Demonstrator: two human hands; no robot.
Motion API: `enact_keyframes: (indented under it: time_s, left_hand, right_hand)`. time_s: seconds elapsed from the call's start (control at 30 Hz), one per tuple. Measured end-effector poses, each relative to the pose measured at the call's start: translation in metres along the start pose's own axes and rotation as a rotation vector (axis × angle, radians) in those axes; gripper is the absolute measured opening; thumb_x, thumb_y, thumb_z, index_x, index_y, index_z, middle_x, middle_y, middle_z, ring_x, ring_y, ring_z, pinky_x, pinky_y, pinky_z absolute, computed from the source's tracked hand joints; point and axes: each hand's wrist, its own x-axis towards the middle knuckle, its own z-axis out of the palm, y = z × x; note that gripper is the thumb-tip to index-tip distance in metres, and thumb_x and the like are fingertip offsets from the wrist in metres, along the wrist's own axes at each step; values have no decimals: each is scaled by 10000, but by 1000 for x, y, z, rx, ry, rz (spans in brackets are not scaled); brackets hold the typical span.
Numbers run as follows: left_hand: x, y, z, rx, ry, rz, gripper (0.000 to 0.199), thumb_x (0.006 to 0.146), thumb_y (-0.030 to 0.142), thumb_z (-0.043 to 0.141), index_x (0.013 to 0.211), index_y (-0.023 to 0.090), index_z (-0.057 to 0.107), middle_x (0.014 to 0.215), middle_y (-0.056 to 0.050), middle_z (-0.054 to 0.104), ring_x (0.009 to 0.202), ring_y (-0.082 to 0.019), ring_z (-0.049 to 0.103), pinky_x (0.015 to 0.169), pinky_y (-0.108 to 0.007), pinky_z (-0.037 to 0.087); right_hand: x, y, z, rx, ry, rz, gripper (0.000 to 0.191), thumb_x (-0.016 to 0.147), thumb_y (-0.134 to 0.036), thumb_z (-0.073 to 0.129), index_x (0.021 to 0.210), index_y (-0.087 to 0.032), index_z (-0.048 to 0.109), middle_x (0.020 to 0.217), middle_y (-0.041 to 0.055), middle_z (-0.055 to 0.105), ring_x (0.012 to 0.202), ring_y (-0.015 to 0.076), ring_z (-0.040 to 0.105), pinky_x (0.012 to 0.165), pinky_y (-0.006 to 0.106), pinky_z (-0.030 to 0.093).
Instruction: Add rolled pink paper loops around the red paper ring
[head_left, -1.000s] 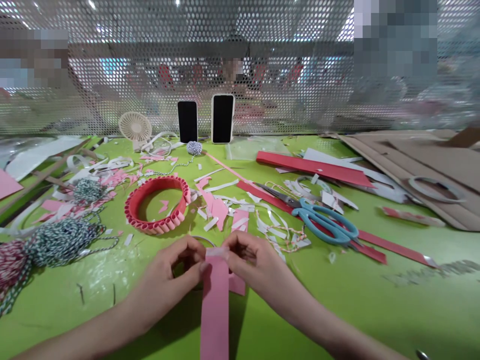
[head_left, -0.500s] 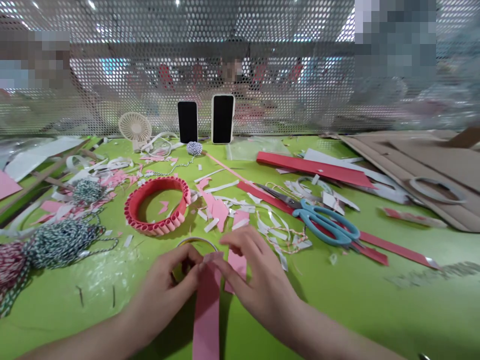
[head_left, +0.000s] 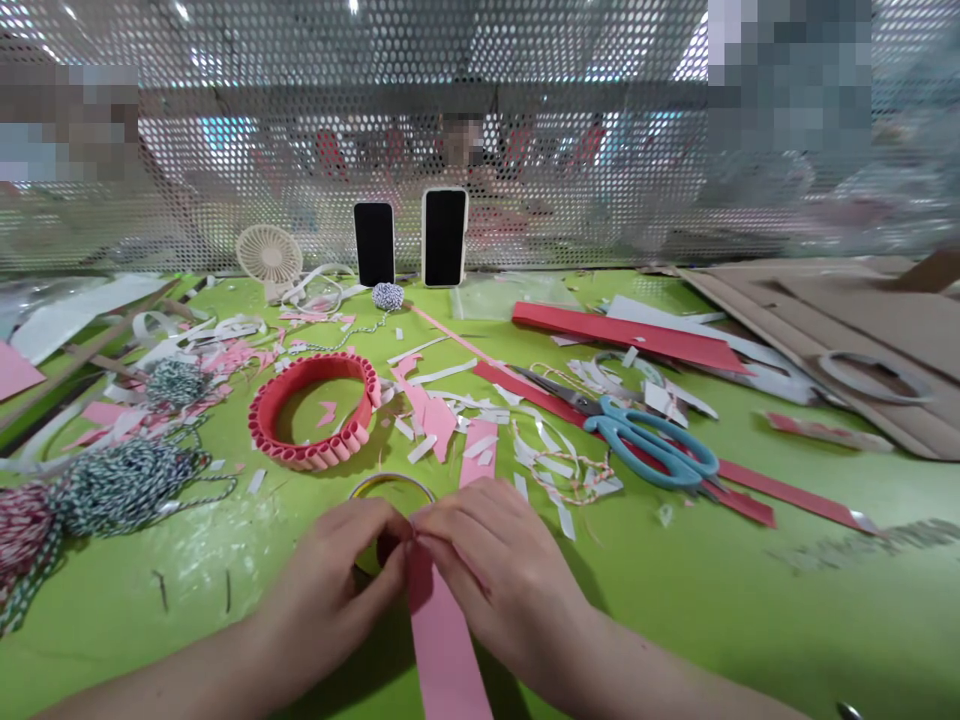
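Closing in now, the right hand (head_left: 510,580) is bringing its fingers down against those of the left hand (head_left: 337,580), and the lower end of the pink strip (head_left: 448,640) is swinging over to the right. Both hands are gripping that strip at its upper end, thumbs and fingers pinching, with the fingertips nearly hiding the edge. The strip is running down from them toward the near edge of the view.

Across everything, the green table (head_left: 712,600) is spreading out before a perforated metal panel (head_left: 570,130). Over on the right, brown cardboard (head_left: 847,315) is lying flat and bearing a pale ring (head_left: 874,375). At the left, green-and-white cord (head_left: 127,485) is sitting in a bundle. Blue-handled scissors (head_left: 660,450) are resting across red paper strips, and beyond the hands to the left a red ring (head_left: 281,405) is wearing rolled paper tubes all round its outside, its open middle holding a small pink scrap (head_left: 326,413). Two phones, one dark (head_left: 374,245) and one white-edged (head_left: 445,238), are standing upright by the panel, with a cream fan (head_left: 270,254) to their left. Just behind the fingers, a thin yellowish ring (head_left: 390,478) is showing, partly covered by the left hand.
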Motion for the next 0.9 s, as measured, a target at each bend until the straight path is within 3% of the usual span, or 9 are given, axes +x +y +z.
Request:
enact_keyframes:
  time_s: [0.2, 0.67, 0.77, 0.9]
  left_hand:
    - [-2, -2, 1, 82, 8, 53, 139, 790, 156, 419, 662, 181, 466, 603, 12, 521, 565, -123, 475, 524, -223, 364]
    - [1, 0, 0, -42, -79, -39, 130, 783, 149, 416, 665, 187, 453, 609, 28, 519, 566, -115, 473, 518, -208, 359]
    - [2, 0, -1, -74, -66, -63, 136, 782, 160, 416, 660, 188, 468, 599, 31, 527, 556, -113, 478, 516, -204, 358]
    - [3, 0, 0, -88, -11, -97, 161, 774, 178, 413, 624, 188, 468, 555, 40, 511, 511, -106, 440, 490, -202, 335]
  right_hand:
    - [0, 0, 0, 43, -39, -4, 201, 795, -64, 423, 749, -116, 612, 687, 69, 613, 646, 162, 498, 615, 306, 426]
    - [6, 0, -3, 248, -90, 240, 175, 773, -81, 463, 680, -160, 588, 637, 18, 591, 606, 130, 511, 574, 262, 444]
    - [5, 0, -3, 231, -84, 215, 176, 783, -92, 456, 692, -158, 591, 644, 23, 596, 610, 133, 512, 578, 266, 451]
    - [2, 0, -1, 133, -25, 77, 192, 797, -81, 423, 776, -129, 608, 690, 55, 609, 651, 158, 520, 595, 295, 461]
